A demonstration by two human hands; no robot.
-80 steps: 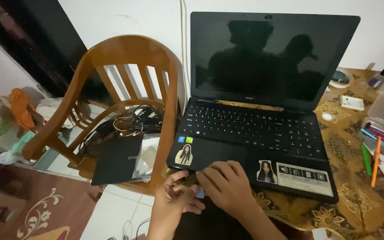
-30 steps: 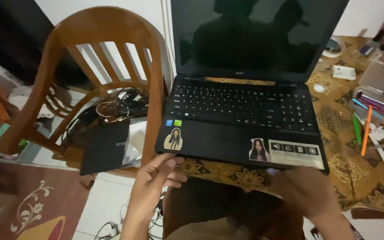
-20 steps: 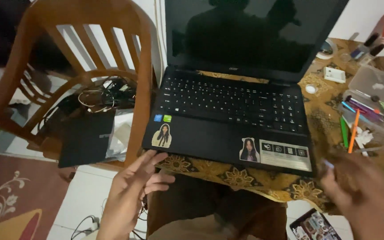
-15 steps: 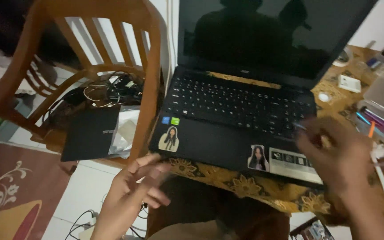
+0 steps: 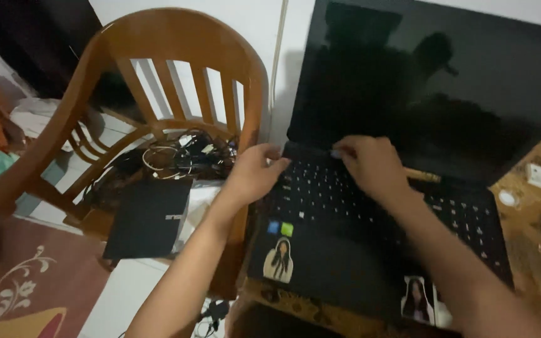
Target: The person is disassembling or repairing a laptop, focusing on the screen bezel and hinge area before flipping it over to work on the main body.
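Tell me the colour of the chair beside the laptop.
Warm brown wood; the chair shows in the head view.

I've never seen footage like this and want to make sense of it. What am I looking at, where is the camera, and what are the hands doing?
There is no machine here: a person wears a camera on the head, looking down at their own bare hands. The left hand rests at the back left corner of an open black laptop, whose screen is dark. The right hand lies on the top of the keyboard, near the hinge. Neither hand visibly holds anything. The laptop sits on a patterned cloth. Beside it stands a wooden chair carrying tangled cables and a flat black device.
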